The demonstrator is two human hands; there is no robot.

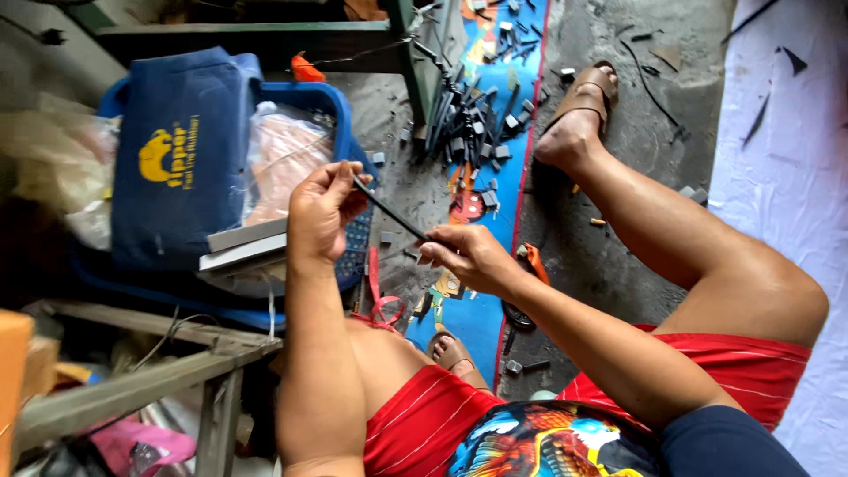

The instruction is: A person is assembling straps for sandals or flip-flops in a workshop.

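Both hands, left hand point(322, 212) and right hand point(464, 254), pinch the ends of a thin black strip point(389, 209) above the floor point(609, 115), and honestly a loose pinch could drop it into that pile of black offcuts point(468, 115) by the blue crate point(309, 97).

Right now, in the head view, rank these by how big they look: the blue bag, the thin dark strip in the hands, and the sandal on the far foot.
1. blue bag, clearly largest.
2. sandal.
3. thin dark strip, long but very narrow. It is nearer the camera than the sandal, so their true sizes stay unsure.
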